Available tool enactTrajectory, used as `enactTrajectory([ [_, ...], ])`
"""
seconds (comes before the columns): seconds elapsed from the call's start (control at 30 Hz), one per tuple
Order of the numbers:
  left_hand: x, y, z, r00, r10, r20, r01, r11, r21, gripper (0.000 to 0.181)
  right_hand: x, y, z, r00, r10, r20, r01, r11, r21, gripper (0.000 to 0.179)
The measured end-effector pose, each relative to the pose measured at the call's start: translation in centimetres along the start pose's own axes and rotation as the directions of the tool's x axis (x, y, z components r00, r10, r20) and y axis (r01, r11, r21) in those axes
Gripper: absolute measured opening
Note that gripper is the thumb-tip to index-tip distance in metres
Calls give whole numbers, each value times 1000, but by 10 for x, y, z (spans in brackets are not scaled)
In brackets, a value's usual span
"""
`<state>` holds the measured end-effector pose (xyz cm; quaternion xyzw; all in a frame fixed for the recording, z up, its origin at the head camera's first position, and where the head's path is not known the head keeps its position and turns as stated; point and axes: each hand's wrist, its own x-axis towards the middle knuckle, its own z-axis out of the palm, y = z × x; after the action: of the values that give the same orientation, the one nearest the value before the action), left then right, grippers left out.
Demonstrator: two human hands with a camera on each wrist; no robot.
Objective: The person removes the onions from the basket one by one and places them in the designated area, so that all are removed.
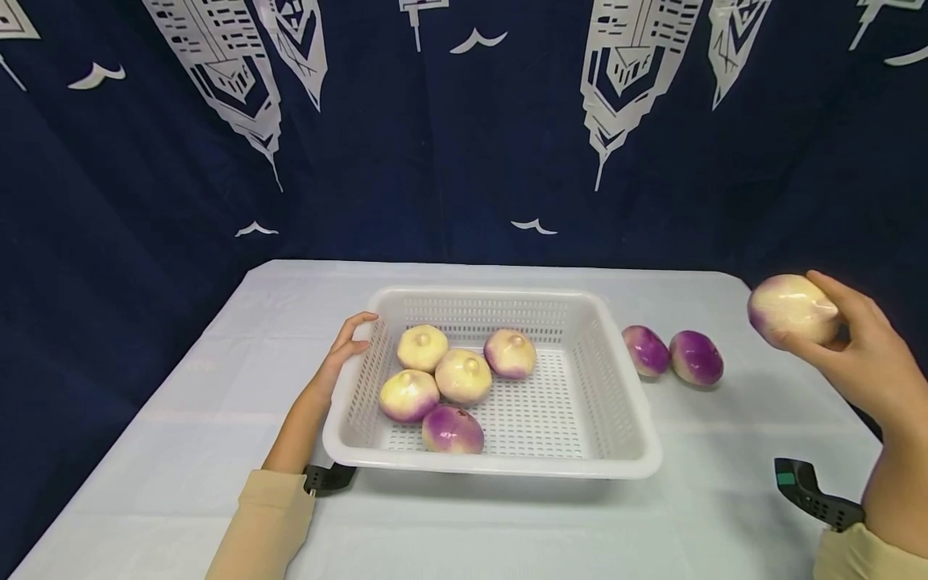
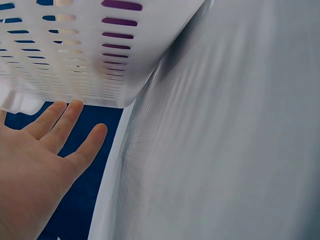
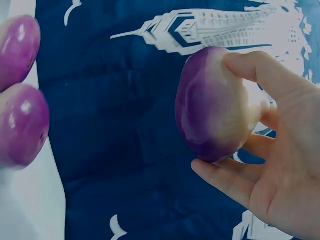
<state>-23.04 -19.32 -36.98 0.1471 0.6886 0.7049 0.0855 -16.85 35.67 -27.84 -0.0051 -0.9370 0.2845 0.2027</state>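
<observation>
A purple-and-cream turnip (image 1: pixel 790 310) is held up at the right by my right hand (image 1: pixel 863 346), thumb and fingers gripping its sides. In the right wrist view this turnip (image 3: pixel 212 105) shows its purple end. My left hand (image 1: pixel 341 350) touches the left rim of a white perforated basket (image 1: pixel 493 463). The left wrist view shows that hand (image 2: pixel 45 155) with fingers extended beside the basket wall (image 2: pixel 80 60). Inside the basket, several turnips (image 1: pixel 464 376) lie towards the left, one of them purple side up (image 1: pixel 453 429).
Two more turnips, one nearer the basket (image 1: pixel 645 350) and one beside it (image 1: pixel 696 358), lie on the white-covered table (image 1: pixel 725 451) right of the basket. Behind the table hangs a dark blue cloth (image 1: pixel 464 161) with white printed buildings. Each wrist wears a black band (image 1: pixel 815 495).
</observation>
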Motion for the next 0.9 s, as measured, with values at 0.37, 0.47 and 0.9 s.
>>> enactTrajectory([
  [0.37,1,-7,-2,1000,-1,3,1,1000,-3,46,10,19,12,984,168,58,-169,986,5,81],
  [0.47,1,-7,-3,1000,-2,1,2,1000,-2,46,13,27,14,982,179,60,-180,984,9,81],
  [0.9,3,-7,-4,1000,7,9,-7,1000,2,46,23,79,37,953,278,122,-280,960,-2,83],
])
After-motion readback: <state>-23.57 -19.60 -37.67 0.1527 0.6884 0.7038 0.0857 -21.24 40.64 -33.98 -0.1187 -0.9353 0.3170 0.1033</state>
